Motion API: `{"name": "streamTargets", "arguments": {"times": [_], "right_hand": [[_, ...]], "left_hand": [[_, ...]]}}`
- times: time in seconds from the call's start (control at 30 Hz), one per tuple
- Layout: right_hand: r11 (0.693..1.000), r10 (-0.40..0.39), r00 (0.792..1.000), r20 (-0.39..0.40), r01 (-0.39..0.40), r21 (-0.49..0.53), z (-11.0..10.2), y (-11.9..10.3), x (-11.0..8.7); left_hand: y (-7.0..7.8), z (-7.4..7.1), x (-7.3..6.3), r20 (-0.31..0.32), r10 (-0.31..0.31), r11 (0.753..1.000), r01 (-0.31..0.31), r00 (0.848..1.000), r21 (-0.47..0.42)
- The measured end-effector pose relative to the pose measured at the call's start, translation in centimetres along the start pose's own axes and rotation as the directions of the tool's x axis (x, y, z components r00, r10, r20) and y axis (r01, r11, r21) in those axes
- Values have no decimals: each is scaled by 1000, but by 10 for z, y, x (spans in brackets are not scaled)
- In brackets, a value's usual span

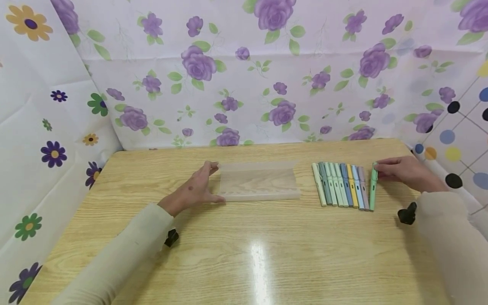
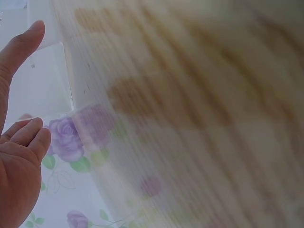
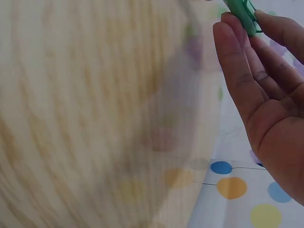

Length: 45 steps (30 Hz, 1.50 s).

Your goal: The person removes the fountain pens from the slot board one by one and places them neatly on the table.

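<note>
On the table, my left hand is at the left end of a clear plastic tray, with the thumb by its front corner and the fingers by its back corner. In the left wrist view, that hand's thumb and fingers are spread wide around the tray's end. My right hand pinches a green pen by its clip end, between thumb and fingertips. This green pen shows only partly in the right wrist view. Just left of it lies a row of several pastel pens, side by side.
The wooden table has a rounded far edge against a floral backdrop. Patterned sheets also hang at the left and right. Dark wrist-camera mounts sit under the sleeves.
</note>
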State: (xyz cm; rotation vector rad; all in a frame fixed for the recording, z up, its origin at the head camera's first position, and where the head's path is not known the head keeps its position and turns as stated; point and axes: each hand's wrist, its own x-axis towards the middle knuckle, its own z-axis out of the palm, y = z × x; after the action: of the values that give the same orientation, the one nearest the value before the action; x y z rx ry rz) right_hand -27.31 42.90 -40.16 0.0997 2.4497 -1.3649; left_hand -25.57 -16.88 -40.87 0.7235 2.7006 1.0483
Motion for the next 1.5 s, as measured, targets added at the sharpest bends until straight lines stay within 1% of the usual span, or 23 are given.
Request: {"name": "streamTargets", "arguments": {"times": [0.1,0.17,0.4,0.83,0.93,1.2,1.33,1.5], "right_hand": [[998,12,1000,-1,-12,-66,2,3,2],[996,15,1000,-2,-15,-91,4,3,3],[995,32,999,-3,-32,-99,12,-2,8],[981,45,998,-39,-52,-189,20,-9,13],[981,54,998,-22,-58,-185,20,-10,12],[988,71,995,72,-61,-142,19,-9,9],[990,79,993,87,-67,-128,20,-9,9],[989,89,992,84,-78,-127,24,-12,7]], "left_hand": [[0,0,1,-1,6,1000,-6,1000,1],[0,0,2,-2,7,1000,-7,1000,2],[0,1,3,6,2,1000,-2,1000,-2],[1,2,4,2,-9,1000,9,1000,-10],[1,2,4,4,-13,1000,13,1000,-11],[1,1,2,2,-24,1000,24,1000,11],[0,1,2,3,-24,1000,24,1000,14],[-1,1,2,3,-19,1000,19,1000,10]]}}
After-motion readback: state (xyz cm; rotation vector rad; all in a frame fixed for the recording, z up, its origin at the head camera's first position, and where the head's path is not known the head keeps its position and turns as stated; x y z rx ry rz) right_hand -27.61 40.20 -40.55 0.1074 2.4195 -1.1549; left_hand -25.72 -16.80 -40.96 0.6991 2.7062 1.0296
